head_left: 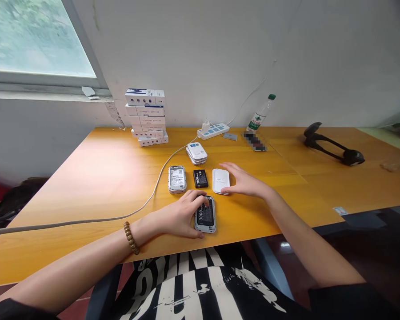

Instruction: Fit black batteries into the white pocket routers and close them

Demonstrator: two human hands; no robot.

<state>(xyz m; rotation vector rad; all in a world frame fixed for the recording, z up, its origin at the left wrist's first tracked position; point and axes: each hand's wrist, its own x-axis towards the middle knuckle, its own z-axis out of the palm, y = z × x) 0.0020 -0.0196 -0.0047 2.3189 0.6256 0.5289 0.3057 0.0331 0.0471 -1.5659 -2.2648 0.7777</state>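
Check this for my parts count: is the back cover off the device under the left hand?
Off: the device under the left hand shows its black battery uncovered.

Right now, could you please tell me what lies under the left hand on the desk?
The left hand rests on a pale-framed device holding a black battery marked 3000; the device's upper part under the fingers is covered.

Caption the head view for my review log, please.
Left hand on an open device holding a 3000mAh battery; right hand touching a white cover.
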